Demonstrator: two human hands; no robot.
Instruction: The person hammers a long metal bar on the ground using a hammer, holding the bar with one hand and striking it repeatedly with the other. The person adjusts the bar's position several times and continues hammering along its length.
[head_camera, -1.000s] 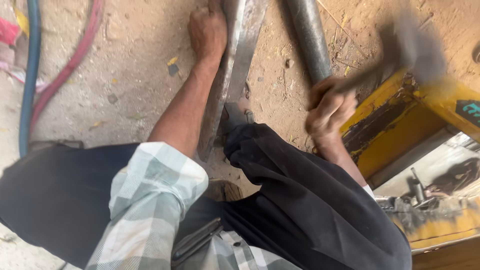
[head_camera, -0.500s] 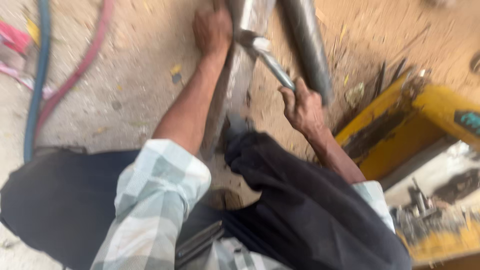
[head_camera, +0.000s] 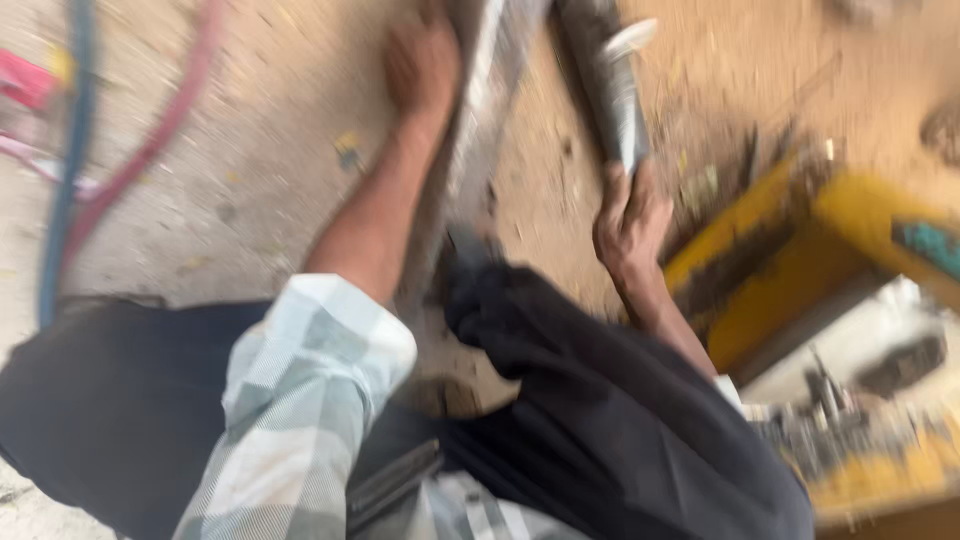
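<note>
— Dirt floor (head_camera: 250, 170), sandy and littered; blue and red hoses (head_camera: 70, 190) off beyond the left hand (head_camera: 422, 65), a yellow metal box (head_camera: 800, 260) just past the right hand (head_camera: 630, 225).

— And the hammer (head_camera: 620, 100)?

— Fist wrapped tight round its handle; it runs up and away from the grip, blurred head at the far end. The left hand presses flat, fingers spread, on a long metal bar (head_camera: 480, 120) lying lengthwise away from the person, between the two hands.
</note>
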